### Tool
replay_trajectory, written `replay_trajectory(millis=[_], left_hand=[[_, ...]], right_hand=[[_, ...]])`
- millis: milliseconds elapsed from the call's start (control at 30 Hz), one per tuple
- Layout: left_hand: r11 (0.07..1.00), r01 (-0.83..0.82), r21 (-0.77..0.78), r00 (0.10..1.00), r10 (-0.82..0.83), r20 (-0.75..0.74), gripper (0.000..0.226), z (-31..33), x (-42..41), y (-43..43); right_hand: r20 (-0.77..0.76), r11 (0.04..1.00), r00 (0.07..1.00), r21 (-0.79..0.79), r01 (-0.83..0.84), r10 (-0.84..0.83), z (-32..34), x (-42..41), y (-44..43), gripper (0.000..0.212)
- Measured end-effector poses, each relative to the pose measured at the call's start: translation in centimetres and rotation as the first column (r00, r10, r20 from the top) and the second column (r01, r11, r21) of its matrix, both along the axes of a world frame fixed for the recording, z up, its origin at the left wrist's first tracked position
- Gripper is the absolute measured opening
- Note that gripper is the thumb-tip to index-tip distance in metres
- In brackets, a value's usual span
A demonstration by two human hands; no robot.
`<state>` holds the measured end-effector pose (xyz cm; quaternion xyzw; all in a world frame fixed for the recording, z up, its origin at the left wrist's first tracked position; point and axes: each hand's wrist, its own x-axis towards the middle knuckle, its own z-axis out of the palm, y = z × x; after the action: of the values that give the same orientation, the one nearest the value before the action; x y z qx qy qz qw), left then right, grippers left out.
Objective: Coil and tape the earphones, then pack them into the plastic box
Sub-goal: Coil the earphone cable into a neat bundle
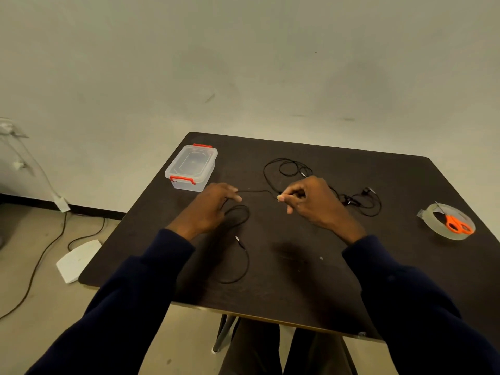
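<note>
Black earphones (359,200) lie spread across the dark table (297,280), their thin cable running from loops at the back to a jack plug (238,239) near the front. My left hand (211,209) pinches the cable at its fingertips. My right hand (316,201) pinches the same cable a short way to the right, so a stretch of it runs between both hands. A clear plastic box (192,167) with red latches and its lid on stands at the table's far left. A roll of clear tape (446,221) lies at the right edge.
Orange-handled scissors (457,224) rest on top of the tape roll. Off the table's left side, cables and a white flat object (77,261) lie on the floor. A pale wall stands behind the table.
</note>
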<state>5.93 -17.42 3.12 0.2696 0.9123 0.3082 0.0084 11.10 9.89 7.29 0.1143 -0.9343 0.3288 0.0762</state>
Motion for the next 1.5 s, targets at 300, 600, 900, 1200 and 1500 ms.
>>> replay_trajectory(millis=[300, 600, 900, 1200, 1500], left_hand=[[0.955, 0.070, 0.287, 0.997, -0.065, -0.029, 0.032, 1.5, 1.5, 2.4], [0.704, -0.188, 0.685, 0.952, -0.042, 0.304, 0.019, -0.1, 0.9, 1.8], [0.822, -0.333, 0.463, 0.854, 0.055, 0.517, 0.026, -0.5, 0.6, 0.1], [0.964, 0.051, 0.262, 0.997, -0.033, -0.072, 0.063, 0.7, 2.2, 0.5], [0.929, -0.116, 0.352, 0.992, 0.124, -0.001, 0.011, 0.0, 1.3, 0.5]], right_hand=[[-0.009, 0.991, 0.992, -0.042, -0.128, 0.128, 1.2, -1.2, -3.9, 0.015], [-0.028, 0.989, 0.994, -0.099, -0.109, 0.107, 1.1, -1.2, -4.5, 0.013], [0.015, 0.999, 0.999, -0.034, -0.041, 0.041, 0.6, -0.5, -2.6, 0.014], [0.055, 0.996, 0.995, 0.011, -0.085, 0.084, -0.5, -1.8, -6.6, 0.010], [0.101, 0.999, 0.994, 0.019, -0.035, 0.033, 0.2, -1.0, -3.9, 0.012]])
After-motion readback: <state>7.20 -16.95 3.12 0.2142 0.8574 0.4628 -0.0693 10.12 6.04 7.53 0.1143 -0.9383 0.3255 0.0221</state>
